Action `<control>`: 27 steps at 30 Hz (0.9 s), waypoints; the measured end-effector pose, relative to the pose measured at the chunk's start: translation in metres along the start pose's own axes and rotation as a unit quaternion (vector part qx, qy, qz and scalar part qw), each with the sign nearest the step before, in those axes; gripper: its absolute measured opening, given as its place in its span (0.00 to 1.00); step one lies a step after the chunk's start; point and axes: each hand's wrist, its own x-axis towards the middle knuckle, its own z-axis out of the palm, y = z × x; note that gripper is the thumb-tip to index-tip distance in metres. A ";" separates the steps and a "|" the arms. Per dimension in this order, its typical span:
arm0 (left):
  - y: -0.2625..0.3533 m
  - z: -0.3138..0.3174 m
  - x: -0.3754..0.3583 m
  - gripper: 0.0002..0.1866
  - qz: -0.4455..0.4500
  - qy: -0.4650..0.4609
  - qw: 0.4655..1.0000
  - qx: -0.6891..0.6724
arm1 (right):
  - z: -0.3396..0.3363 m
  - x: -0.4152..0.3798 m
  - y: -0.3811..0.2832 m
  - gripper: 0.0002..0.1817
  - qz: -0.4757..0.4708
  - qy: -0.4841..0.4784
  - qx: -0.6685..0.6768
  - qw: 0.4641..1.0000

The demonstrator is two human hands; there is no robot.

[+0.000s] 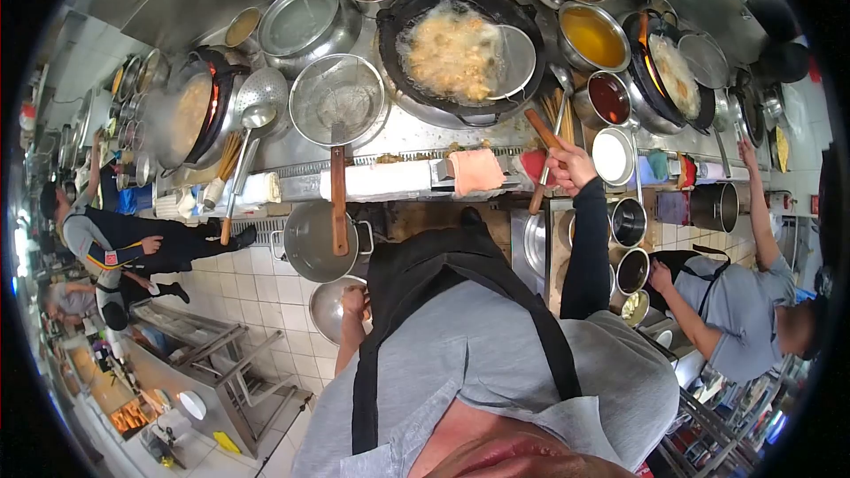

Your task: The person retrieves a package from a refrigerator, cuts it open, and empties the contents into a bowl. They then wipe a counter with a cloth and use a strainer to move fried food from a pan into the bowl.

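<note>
My right hand is closed round the wooden handle of a round mesh skimmer. The skimmer's mesh lies in the right side of a large black wok, where golden pieces bubble in foamy oil. Low at the left, my left hand grips the edge of a metal bowl, its fingers partly hidden. Left of the wok, a wire strainer with a long wooden handle rests over the counter. A ladle stands near my right hand.
A deep pot is in front of the counter. Bowls of yellow liquid and red sauce sit right of the wok. Flames show at both side woks. A co-worker works at the right; other people stand at the left.
</note>
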 end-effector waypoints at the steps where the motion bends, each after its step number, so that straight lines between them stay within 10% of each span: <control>1: 0.000 0.000 -0.001 0.14 -0.007 -0.001 1.000 0.004 | -0.003 -0.005 -0.002 0.38 0.004 0.005 -0.004 1.000; 19: 0.001 0.033 -0.074 0.15 0.007 0.080 0.983 0.165 | 0.007 0.019 0.013 0.31 -0.278 0.167 -0.231 0.918; 24: 0.026 0.039 -0.075 0.16 -0.014 0.096 0.991 0.095 | 0.011 0.032 0.017 0.31 -0.468 0.271 -0.454 0.708; 27: 0.040 0.046 -0.084 0.17 -0.017 0.104 0.990 0.097 | 0.012 0.024 0.030 0.34 -0.335 0.255 -0.422 0.803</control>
